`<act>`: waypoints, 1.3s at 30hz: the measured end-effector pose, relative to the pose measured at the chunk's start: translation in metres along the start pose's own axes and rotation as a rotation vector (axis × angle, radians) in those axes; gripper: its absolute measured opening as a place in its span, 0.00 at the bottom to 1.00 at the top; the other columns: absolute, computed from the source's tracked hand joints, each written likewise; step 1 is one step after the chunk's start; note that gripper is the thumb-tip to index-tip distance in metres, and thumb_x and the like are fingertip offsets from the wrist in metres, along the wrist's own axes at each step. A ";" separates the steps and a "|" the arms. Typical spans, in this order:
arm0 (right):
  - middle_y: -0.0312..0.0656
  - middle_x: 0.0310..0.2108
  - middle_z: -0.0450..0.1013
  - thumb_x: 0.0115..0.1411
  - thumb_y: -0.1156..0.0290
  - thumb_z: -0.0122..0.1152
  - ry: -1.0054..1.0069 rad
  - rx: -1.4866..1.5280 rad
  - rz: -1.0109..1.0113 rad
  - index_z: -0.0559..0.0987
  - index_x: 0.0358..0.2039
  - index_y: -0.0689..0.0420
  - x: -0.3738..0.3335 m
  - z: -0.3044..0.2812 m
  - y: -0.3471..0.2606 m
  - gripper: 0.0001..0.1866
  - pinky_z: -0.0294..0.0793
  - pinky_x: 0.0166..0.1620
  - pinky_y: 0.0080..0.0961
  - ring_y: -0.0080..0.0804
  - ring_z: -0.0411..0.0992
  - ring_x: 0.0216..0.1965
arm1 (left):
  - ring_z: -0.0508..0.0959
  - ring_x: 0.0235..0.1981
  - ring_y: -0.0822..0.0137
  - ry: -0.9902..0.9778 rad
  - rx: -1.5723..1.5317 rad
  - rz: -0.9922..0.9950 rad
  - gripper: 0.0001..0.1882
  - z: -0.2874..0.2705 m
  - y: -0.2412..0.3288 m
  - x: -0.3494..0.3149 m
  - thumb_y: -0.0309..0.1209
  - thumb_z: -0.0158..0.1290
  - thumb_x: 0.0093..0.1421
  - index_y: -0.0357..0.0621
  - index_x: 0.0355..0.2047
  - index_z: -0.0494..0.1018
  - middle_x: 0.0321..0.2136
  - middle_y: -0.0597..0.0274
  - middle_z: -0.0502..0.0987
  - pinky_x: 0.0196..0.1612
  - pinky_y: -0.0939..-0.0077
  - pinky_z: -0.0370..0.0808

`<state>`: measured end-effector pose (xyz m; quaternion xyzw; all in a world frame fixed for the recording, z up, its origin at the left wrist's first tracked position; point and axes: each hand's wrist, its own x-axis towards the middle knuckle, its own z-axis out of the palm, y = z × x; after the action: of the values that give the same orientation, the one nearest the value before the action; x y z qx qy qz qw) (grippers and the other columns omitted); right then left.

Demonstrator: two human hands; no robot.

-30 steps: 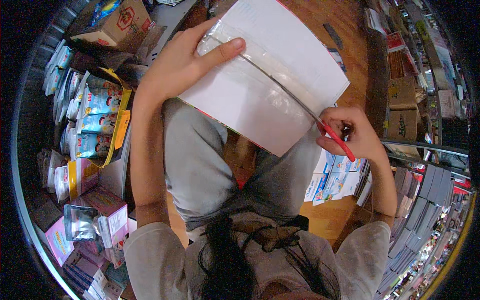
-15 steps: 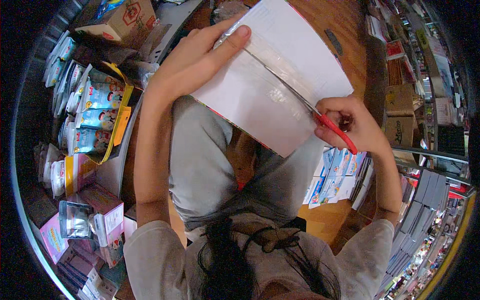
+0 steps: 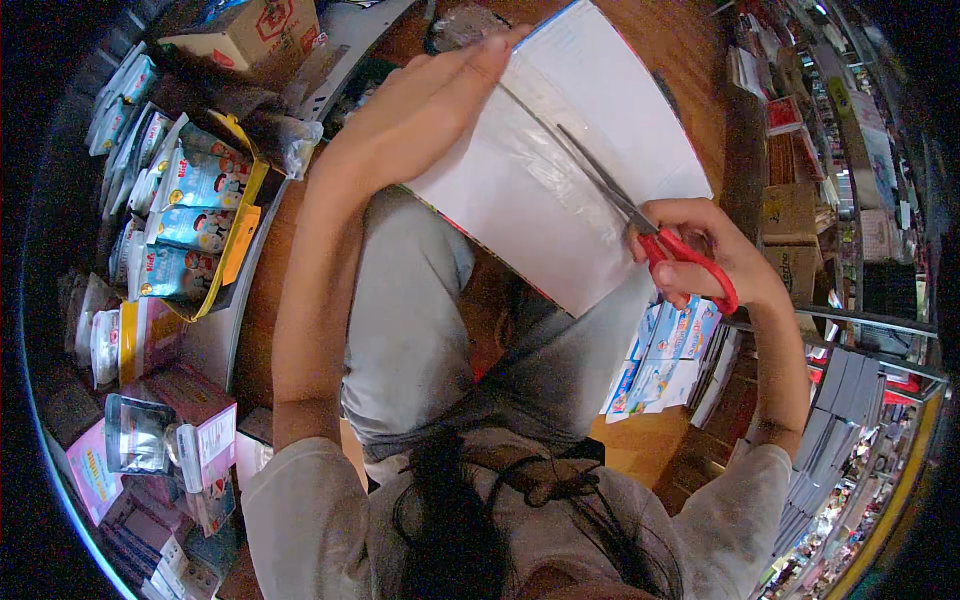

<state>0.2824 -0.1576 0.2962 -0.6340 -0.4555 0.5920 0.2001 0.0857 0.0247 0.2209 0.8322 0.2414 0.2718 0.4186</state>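
- The right hand (image 3: 710, 255) is closed around the red handles of a pair of scissors (image 3: 650, 235); the blades point up and to the left along a strip of clear tape on a large white box (image 3: 560, 170).
- The box rests tilted across the person's lap, over grey trousers (image 3: 410, 330), its far edge towards the wooden floor (image 3: 690, 50).
- The left hand (image 3: 420, 115) lies flat on the box's upper left side, fingers stretched out and pressing down, fingertips at the top corner.
- I can't quite tell whether the blade tips are under the tape or just lying on it.
- To the left, a yellow-edged display box (image 3: 195, 225) holds blue packets; a brown carton (image 3: 250, 30) sits above it.
- Blue and white packs (image 3: 665, 355) lie on the floor just under the right wrist.
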 end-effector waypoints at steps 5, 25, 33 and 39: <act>0.31 0.18 0.64 0.46 0.61 0.63 0.032 -0.141 0.076 0.70 0.28 0.61 0.000 -0.001 -0.004 0.17 0.61 0.21 0.10 0.14 0.63 0.17 | 0.72 0.42 0.52 -0.057 -0.042 -0.020 0.33 0.003 -0.001 0.003 0.52 0.27 0.63 0.31 0.42 0.68 0.40 0.47 0.74 0.48 0.68 0.64; 0.27 0.17 0.60 0.47 0.73 0.60 0.073 -0.239 -0.201 0.69 0.24 0.58 -0.013 -0.005 0.028 0.08 0.56 0.23 0.12 0.12 0.57 0.19 | 0.68 0.46 0.42 -0.051 0.017 -0.020 0.30 0.005 -0.005 0.006 0.51 0.27 0.62 0.44 0.50 0.65 0.42 0.42 0.71 0.50 0.61 0.63; 0.27 0.12 0.60 0.46 0.72 0.63 0.116 -0.326 -0.107 0.72 0.24 0.58 -0.007 0.001 0.015 0.08 0.55 0.19 0.12 0.11 0.57 0.16 | 0.67 0.47 0.43 -0.017 -0.034 0.029 0.29 0.008 -0.004 0.004 0.51 0.27 0.62 0.43 0.51 0.64 0.43 0.42 0.70 0.51 0.62 0.63; 0.30 0.13 0.62 0.44 0.72 0.63 0.201 -0.573 -0.171 0.73 0.26 0.60 -0.005 -0.003 0.002 0.10 0.56 0.20 0.13 0.13 0.57 0.16 | 0.67 0.47 0.42 0.012 -0.021 0.025 0.29 0.006 -0.004 0.002 0.51 0.28 0.62 0.42 0.51 0.64 0.43 0.41 0.70 0.51 0.63 0.63</act>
<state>0.2861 -0.1616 0.2982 -0.6793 -0.6334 0.3550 0.1063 0.0905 0.0252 0.2150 0.8291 0.2303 0.2844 0.4226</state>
